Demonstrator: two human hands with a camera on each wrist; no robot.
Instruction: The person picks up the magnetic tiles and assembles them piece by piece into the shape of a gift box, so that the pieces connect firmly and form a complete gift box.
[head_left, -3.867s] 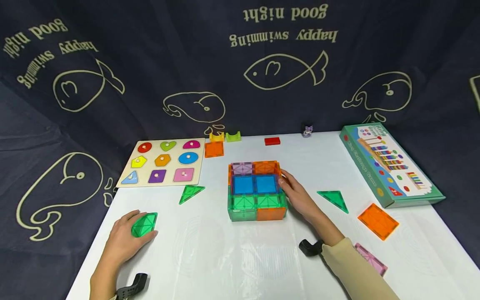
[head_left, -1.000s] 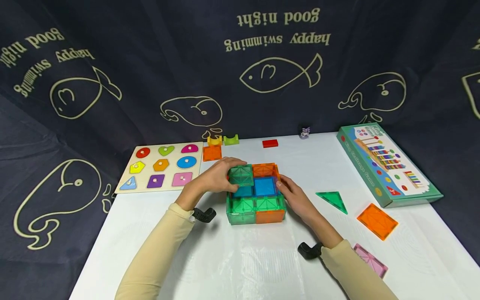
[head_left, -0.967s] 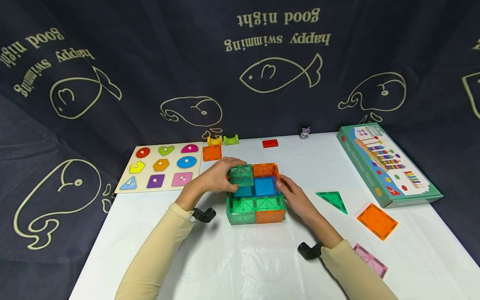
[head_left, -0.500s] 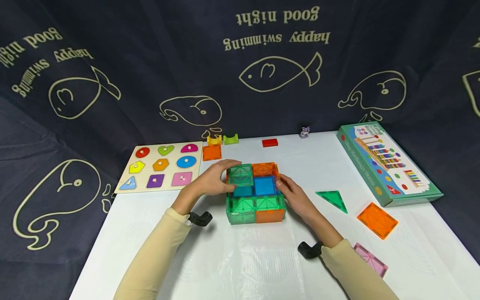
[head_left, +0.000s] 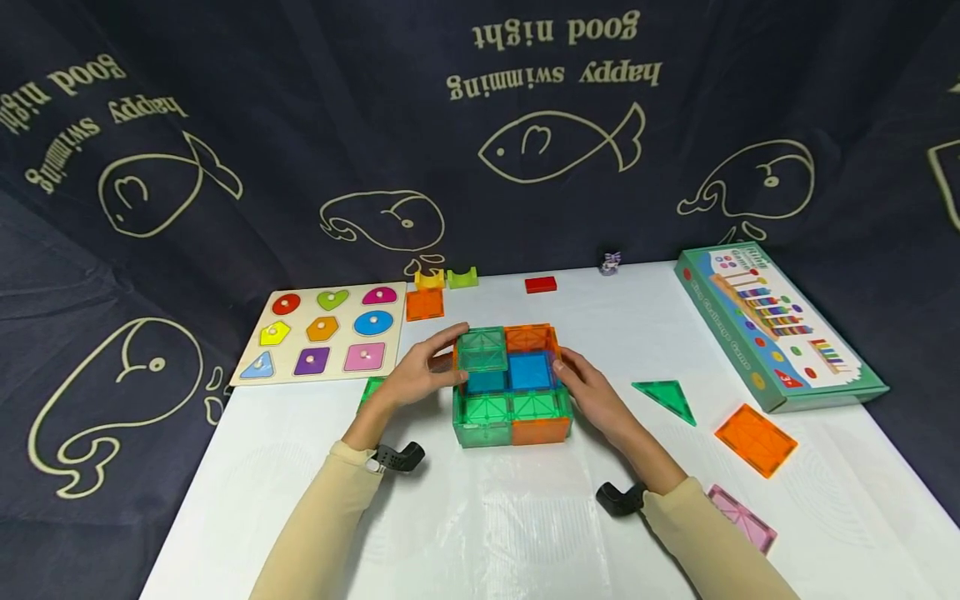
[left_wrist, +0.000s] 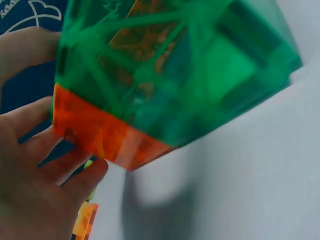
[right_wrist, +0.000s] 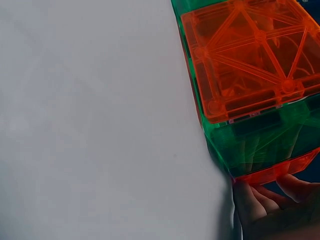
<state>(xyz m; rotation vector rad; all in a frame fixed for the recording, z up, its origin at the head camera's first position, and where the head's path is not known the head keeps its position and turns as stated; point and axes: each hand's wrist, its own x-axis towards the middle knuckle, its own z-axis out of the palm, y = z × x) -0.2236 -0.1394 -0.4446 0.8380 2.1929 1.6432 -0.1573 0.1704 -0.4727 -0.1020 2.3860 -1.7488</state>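
A low box of translucent magnetic tiles [head_left: 540, 431] stands on the white table, with green and orange walls and blue tiles inside. A green square tile [head_left: 482, 352] lies across its top at the back left corner. My left hand [head_left: 415, 377] is at the box's left side, thumb and fingers spread, fingertips right at the left edge. In the left wrist view its fingers lie beside an orange wall tile [left_wrist: 100, 130]. My right hand [head_left: 596, 393] holds the right wall, thumb at the top edge. In the right wrist view its fingers [right_wrist: 250, 202] touch a lower orange tile.
Loose tiles lie right: a green triangle [head_left: 667, 400], an orange rectangle [head_left: 756, 439] and a pink one [head_left: 742, 518]. Another green triangle [head_left: 369, 388] is partly behind my left hand. A shape puzzle board [head_left: 345, 333] sits back left, a game box [head_left: 776, 333] back right.
My left hand brought the green square tile from the table's left onto the box's back left corner, then drew back slightly left, leaving it there. The right hand stayed at the box.
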